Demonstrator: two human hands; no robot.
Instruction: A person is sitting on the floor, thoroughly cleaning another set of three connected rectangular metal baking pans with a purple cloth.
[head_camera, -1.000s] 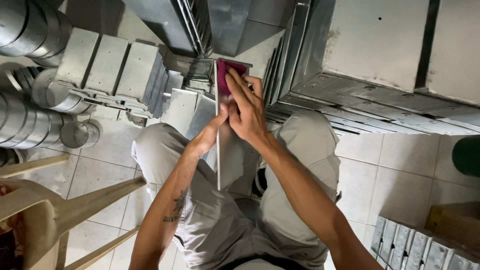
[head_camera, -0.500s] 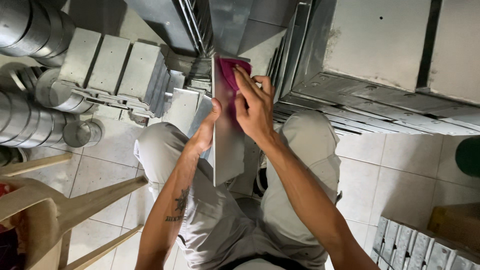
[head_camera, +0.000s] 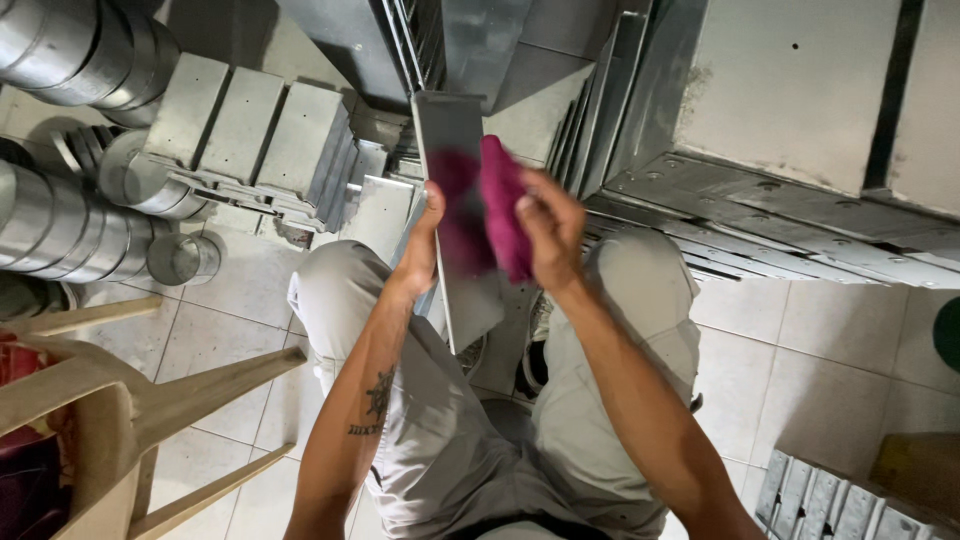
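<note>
Wiping: magenta cloth (head_camera: 503, 205), clamped in right hand (head_camera: 548, 228) fingers, is now shifted lower across flat grey metal sheet (head_camera: 452, 130), gripped edgewise by left hand (head_camera: 420, 240); polishing is judged ongoing.

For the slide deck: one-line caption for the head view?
Left hand steadies a metal sheet while right hand presses a magenta cloth against it.

We see bare forearms, the left one (head_camera: 375, 385) at lower centre bearing a dark tattoo (head_camera: 376, 398), light grey trousers (head_camera: 460, 450) and a dark waistband (head_camera: 520, 527) at bottom.
</note>
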